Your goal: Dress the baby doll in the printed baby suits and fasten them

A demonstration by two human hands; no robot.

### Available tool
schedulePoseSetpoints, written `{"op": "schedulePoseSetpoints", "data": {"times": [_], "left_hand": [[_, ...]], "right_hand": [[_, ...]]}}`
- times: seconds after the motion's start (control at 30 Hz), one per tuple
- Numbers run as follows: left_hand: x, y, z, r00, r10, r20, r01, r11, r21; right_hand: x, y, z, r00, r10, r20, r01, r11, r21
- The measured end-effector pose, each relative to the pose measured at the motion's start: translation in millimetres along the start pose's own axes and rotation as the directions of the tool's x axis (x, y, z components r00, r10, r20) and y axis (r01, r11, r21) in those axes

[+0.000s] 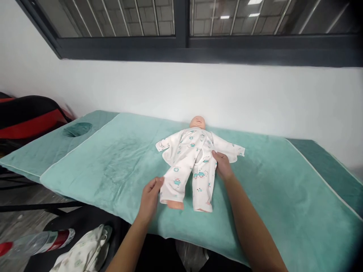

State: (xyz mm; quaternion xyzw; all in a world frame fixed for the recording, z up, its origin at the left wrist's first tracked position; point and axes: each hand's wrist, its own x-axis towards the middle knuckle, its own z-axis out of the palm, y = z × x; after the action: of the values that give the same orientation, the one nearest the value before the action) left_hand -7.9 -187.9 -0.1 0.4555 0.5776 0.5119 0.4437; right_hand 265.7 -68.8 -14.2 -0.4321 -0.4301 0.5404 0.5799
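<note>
A baby doll (197, 122) lies face up on the teal bed cover (121, 158), its head toward the wall. It wears a white printed top (193, 140) with the sleeves spread out, and white printed pants (177, 175). Both feet poke out a little at the cuffs. My left hand (151, 194) pinches the outer edge of the pants leg on the left, near the cuff. Up by the waist on the right side, my right hand (223, 164) grips the pants' edge between thumb and fingers.
At the bed's left end is a face hole (78, 129). A black and red chair (34, 117) stands beyond it. Lower left, a black seat (85, 223) carries a plastic bottle (36, 241) and a crumpled printed cloth (82, 253). Behind the bed rises a white wall (127, 90) under a barred window.
</note>
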Motion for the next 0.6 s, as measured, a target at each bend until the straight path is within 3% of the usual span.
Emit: {"op": "schedulePoseSetpoints", "data": {"times": [0.1,0.2,0.27,0.33,0.4,0.47,0.6], "left_hand": [[-5,-1,-3.2,0.997,-0.006,-0.071,0.001,0.998,-0.066],[-28,-6,2.0,0.982,0.165,-0.087,-0.152,0.979,0.137],[-48,-9,9.5,0.945,0.326,0.014,-0.311,0.886,0.345],[-64,-11,19.2,0.872,0.444,0.207,-0.482,0.703,0.524],[-73,-14,29.3,0.799,0.490,0.349,-0.588,0.513,0.625],[-76,-17,37.6,0.762,0.527,0.376,-0.615,0.408,0.674],[-71,-28,43.8,0.731,0.629,0.265,-0.603,0.413,0.683]], "right_hand": [[2,-1,-2,0.999,-0.023,-0.029,0.017,0.984,-0.175],[4,-4,-7,0.986,-0.130,-0.100,0.082,0.917,-0.390],[6,-7,-10,0.978,-0.178,-0.106,0.107,0.871,-0.479],[7,-9,-10,0.979,-0.181,-0.096,0.102,0.837,-0.538],[7,-10,-10,0.983,-0.163,-0.083,0.086,0.814,-0.574],[7,-10,-9,0.987,-0.152,-0.060,0.089,0.806,-0.585],[7,-7,-10,0.988,-0.151,-0.030,0.106,0.811,-0.575]]}}
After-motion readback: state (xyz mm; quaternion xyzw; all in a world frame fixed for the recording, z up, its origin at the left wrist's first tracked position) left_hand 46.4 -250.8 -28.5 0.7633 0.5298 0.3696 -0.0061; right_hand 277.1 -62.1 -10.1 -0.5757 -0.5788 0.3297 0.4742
